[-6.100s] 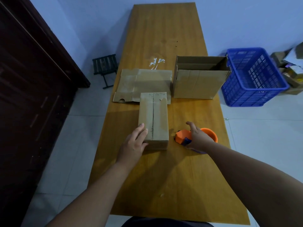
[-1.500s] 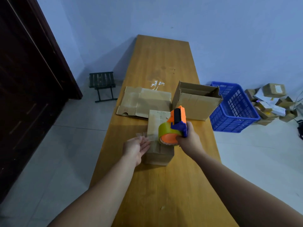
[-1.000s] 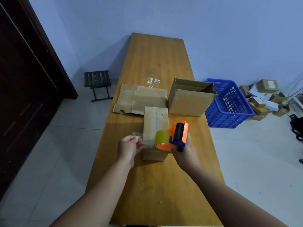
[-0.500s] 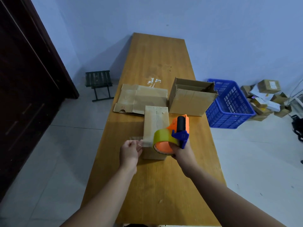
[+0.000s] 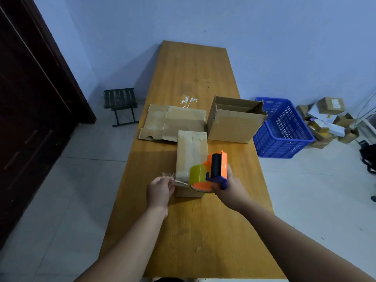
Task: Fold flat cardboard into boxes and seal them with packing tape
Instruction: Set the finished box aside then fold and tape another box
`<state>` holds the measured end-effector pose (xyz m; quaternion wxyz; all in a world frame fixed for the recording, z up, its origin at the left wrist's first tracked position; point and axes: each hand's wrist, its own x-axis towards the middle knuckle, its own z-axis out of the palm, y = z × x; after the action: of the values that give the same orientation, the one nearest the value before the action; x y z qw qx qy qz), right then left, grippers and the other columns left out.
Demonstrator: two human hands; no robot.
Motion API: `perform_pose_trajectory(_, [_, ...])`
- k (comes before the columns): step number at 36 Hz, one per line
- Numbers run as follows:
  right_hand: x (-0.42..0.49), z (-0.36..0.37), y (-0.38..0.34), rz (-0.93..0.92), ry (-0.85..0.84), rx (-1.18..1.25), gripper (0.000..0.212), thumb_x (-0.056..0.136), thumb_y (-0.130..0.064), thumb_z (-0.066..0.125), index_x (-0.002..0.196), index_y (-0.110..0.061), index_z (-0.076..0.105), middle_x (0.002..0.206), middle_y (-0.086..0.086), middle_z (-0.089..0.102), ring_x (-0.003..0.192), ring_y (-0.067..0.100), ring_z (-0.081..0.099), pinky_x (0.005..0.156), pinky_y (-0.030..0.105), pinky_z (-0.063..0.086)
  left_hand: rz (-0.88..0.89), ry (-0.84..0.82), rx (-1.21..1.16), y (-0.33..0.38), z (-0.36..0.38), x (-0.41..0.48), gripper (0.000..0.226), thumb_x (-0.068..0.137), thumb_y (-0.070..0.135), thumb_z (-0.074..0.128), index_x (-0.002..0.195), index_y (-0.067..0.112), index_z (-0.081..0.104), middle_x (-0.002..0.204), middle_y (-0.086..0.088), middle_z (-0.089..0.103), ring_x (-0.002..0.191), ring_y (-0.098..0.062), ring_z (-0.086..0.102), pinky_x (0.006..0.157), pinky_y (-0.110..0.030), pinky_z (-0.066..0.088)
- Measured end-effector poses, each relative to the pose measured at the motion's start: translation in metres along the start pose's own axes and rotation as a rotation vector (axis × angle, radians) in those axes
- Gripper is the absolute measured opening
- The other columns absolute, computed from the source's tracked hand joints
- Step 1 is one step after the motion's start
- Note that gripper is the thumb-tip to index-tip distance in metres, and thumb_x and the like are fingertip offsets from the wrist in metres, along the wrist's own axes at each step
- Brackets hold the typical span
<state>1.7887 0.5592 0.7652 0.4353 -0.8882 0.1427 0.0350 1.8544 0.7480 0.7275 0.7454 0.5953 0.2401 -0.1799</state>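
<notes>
Head view showed the job partway through; on the tabletop [image 5: 193, 74] a box [image 5: 191, 157] lay folded shut, its flaps meeting along a centre seam; whether that seam carried tape could not be told for sure, though a pale strip seemed to run along it.

The left hand [image 5: 160, 192] hovered just beside the box's near left corner, its fingers [image 5: 169, 181] pinching the loose end of the tape [image 5: 180, 181]; the right hand [image 5: 230, 190] had its fingers wrapped round the handle of the dispenser [image 5: 215, 169], held above the near end of the box; a short length of tape stretched between the two hands, not yet pressed onto the cardboard.

Sealing this box looked like the step in hand; the tape had to be laid down, run along the seam and cut.

Behind it, touching its far end, flat cardboard [image 5: 175, 123] lay unfolded; just right of that an open box [image 5: 236, 121] stood upright with its top unsealed; both probably needed work. A blue crate [image 5: 284, 127] sat on the floor to the right, apart from the tabletop.
</notes>
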Motion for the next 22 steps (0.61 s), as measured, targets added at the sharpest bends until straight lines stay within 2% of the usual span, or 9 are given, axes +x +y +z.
perform_pose_trajectory(2, [0.0022,0.0008,0.0002,0.028,0.038,0.022,0.046,0.086,-0.011,0.058,0.104,-0.046,0.035,0.079,-0.013,0.058,0.067,-0.014,0.057,0.047,0.004,0.038,0.004,0.046,0.012,-0.0004,0.0040,0.0010,0.017,0.094,0.008,0.050,0.085,0.012,0.064,0.090,-0.009,0.069,0.088,-0.018,0.066,0.070,-0.025,0.051])
perform_pose_trajectory(4, [0.0039,0.0018,-0.0007,0.048,0.052,0.043,0.049,0.085,-0.009,0.056,0.102,-0.050,0.035,0.079,-0.012,0.059,0.065,-0.006,0.059,0.046,0.007,0.039,0.020,0.078,0.054,-0.0004,0.0073,0.0016,0.019,0.093,0.010,0.052,0.079,0.014,0.064,0.085,-0.007,0.069,0.086,-0.018,0.066,0.068,-0.025,0.050])
perform_pose_trajectory(8, [0.0050,0.0046,-0.0025,0.025,0.057,0.025,0.045,0.086,-0.011,0.060,0.105,-0.042,0.034,0.082,-0.011,0.059,0.067,0.000,0.059,0.049,0.011,0.042,0.074,0.108,0.157,-0.0018,0.0074,0.0020,0.016,0.092,0.016,0.057,0.079,0.012,0.064,0.083,-0.004,0.068,0.083,-0.016,0.066,0.063,-0.022,0.050])
perform_pose_trajectory(11, [0.0042,0.0072,-0.0044,0.009,0.051,0.027,0.042,0.087,-0.018,0.066,0.109,-0.037,0.035,0.087,-0.011,0.061,0.075,0.002,0.063,0.055,0.014,0.048,0.086,0.096,0.161,-0.0032,0.0062,0.0017,0.016,0.092,0.020,0.060,0.082,0.008,0.064,0.085,-0.005,0.069,0.083,-0.015,0.066,0.066,-0.023,0.051])
perform_pose_trajectory(14, [0.0032,0.0094,-0.0060,-0.002,0.073,0.049,0.036,0.087,-0.020,0.066,0.106,-0.034,0.039,0.087,-0.011,0.061,0.076,-0.006,0.060,0.051,0.010,0.044,0.069,0.108,0.125,-0.0033,0.0059,0.0026,0.017,0.093,0.018,0.059,0.081,0.008,0.063,0.086,-0.007,0.068,0.084,-0.018,0.066,0.067,-0.025,0.051])
perform_pose_trajectory(22, [0.0021,0.0076,-0.0062,0.006,0.073,0.080,0.036,0.087,-0.016,0.064,0.097,-0.040,0.039,0.087,-0.010,0.062,0.075,-0.002,0.062,0.052,0.012,0.046,0.015,0.082,0.159,-0.0035,0.0049,0.0092,0.012,0.091,0.018,0.061,0.088,0.008,0.066,0.091,-0.008,0.068,0.088,-0.019,0.066,0.081,-0.032,0.055])
